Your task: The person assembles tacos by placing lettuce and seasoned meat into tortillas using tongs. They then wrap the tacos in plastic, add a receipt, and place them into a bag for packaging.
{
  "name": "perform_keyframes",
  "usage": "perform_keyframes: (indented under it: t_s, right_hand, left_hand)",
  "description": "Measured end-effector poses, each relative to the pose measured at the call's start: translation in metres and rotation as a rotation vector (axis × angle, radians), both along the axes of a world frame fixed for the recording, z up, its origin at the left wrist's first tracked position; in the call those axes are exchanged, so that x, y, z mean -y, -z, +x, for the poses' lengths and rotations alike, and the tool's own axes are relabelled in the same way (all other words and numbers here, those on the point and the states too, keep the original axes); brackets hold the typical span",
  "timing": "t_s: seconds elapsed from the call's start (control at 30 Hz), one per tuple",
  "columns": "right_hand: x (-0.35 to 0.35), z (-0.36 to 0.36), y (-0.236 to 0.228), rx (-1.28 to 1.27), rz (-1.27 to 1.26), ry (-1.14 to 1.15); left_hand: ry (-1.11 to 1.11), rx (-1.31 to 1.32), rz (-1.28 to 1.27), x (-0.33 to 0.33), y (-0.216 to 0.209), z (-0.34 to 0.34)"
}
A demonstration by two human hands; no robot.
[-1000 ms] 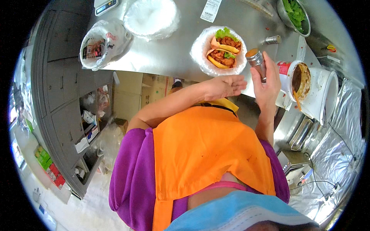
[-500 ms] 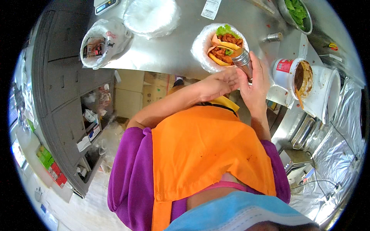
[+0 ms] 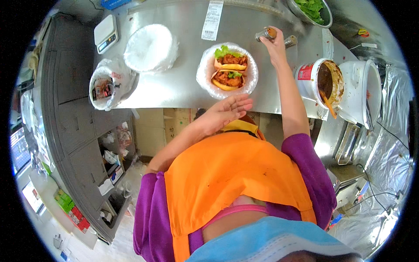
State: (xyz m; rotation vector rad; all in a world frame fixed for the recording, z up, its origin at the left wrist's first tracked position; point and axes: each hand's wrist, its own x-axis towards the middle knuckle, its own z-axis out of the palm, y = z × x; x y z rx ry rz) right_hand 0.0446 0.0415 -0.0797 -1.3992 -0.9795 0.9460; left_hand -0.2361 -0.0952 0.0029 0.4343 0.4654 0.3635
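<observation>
My right hand is stretched toward the far side of the steel counter, its fingers closed round a metal seasoning shaker. The shaker lies tilted, with its orange-brown end toward my fingers. Right beside that hand is a second metal shaker. My left hand hovers by the counter's near edge, empty, its fingers stretched out. Just beyond it sits a plastic-lined bowl holding two filled buns with reddish-brown meat and green lettuce.
At the right stand a sauce tub with an orange-handled utensil and a white bucket. A metal bowl of greens is far right. Leftward are a plastic-covered bowl, a bag-lined bin and a scale. A paper slip lies behind.
My right hand has carried the shaker from the bowl's near right side to the far right, beside the other shaker. My left hand has drawn back toward me, apart from the right.
</observation>
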Motion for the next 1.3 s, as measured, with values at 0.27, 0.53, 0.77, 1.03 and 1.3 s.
perform_keyframes:
  t_s: [0.27,0.53,0.77,1.03,1.3]
  right_hand:
    - [-0.008,-0.001,0.022,0.633,-0.113,-0.103]
    - [0.016,0.087,0.062,0.508,0.011,0.428]
    - [0.024,0.055,0.002,0.508,0.011,0.063]
    - [0.089,-0.066,-0.127,0.79,0.18,-0.334]
    - [0.096,-0.079,-0.141,1.164,0.206,-0.352]
  left_hand:
    - [-0.065,-0.073,0.262,0.003,0.0,-0.012]
    - [-0.064,0.046,0.199,0.009,0.021,0.034]
    - [-0.087,-0.011,0.268,0.004,0.006,0.015]
    - [-0.177,0.094,-0.001,-0.017,0.021,0.031]
    - [-0.356,0.246,-0.008,-0.029,0.02,0.052]
